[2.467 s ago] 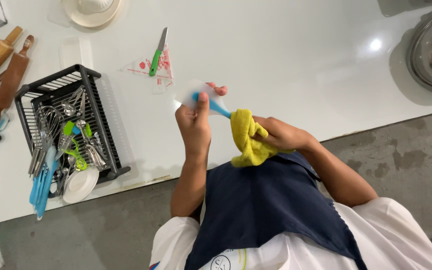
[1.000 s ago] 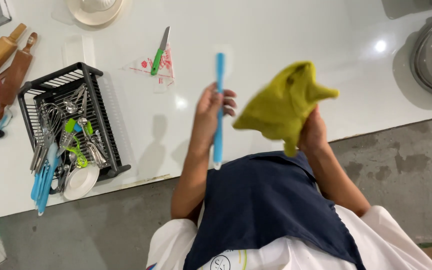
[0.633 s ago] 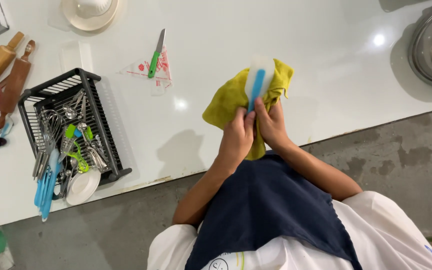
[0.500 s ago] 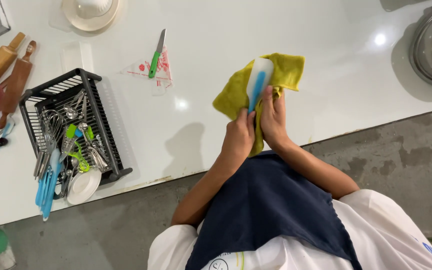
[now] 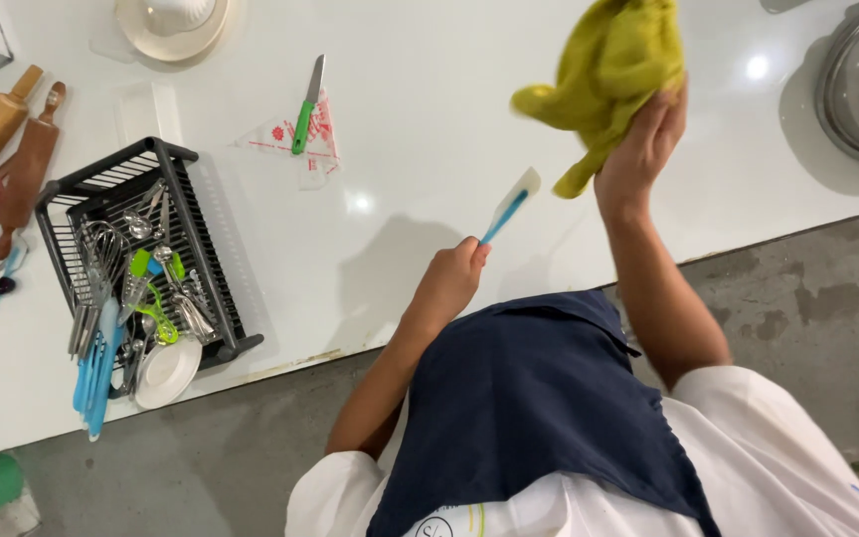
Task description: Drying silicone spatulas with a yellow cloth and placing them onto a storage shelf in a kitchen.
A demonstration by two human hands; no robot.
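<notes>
yellow cloth [image 5: 613,70] lifted off blue spatula [image 5: 509,207], hands now apart

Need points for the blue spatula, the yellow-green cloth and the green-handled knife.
blue spatula [image 5: 511,203]: head view, on the pale blade end above the blue handle.
yellow-green cloth [image 5: 613,65]: head view, on the bunched middle.
green-handled knife [image 5: 302,121]: head view, on the green handle.

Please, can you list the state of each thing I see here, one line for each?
Left hand: closed on the spatula handle.
Spatula: held above the counter, blade pointing away.
Right hand: raised, gripping the cloth.
Cloth: bunched, hanging in the air.
Knife: lying flat on a plastic bag.
Rack: full of utensils.
Counter: white, glossy.
</notes>
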